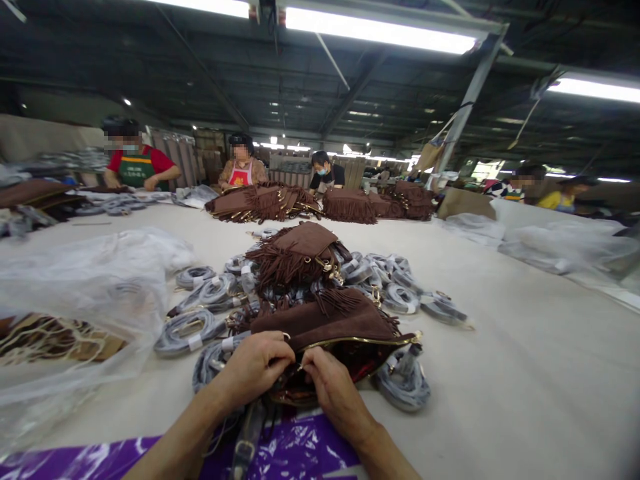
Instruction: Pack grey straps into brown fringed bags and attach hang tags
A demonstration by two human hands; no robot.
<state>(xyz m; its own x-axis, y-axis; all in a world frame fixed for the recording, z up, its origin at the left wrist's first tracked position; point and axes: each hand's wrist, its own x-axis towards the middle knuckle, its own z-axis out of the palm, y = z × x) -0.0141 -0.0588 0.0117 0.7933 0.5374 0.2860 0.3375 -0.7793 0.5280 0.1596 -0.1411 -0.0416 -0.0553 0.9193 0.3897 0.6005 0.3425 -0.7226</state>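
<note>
A brown suede fringed handbag (325, 323) lies in front of me with its gold zipper open and its dark inside showing. My left hand (260, 363) is closed in a pinch at the bag's left end, near a gold ring. Close beside it, my right hand (327, 383) pinches the edge of the opening at the same end. Between the fingertips shows a small metal piece, too small to name. Under the bag's near side are a clear-wrapped strap with a buckle (245, 447) and a purple plastic sheet (295, 450).
Several coiled, wrapped straps (187, 331) surround the bag. Behind it sits another fringed bag (300, 250). Clear plastic (125, 267) covers items at the left. More brown bags (350, 205) are piled along the table's (500, 373) far side, where co-workers (143, 167) are.
</note>
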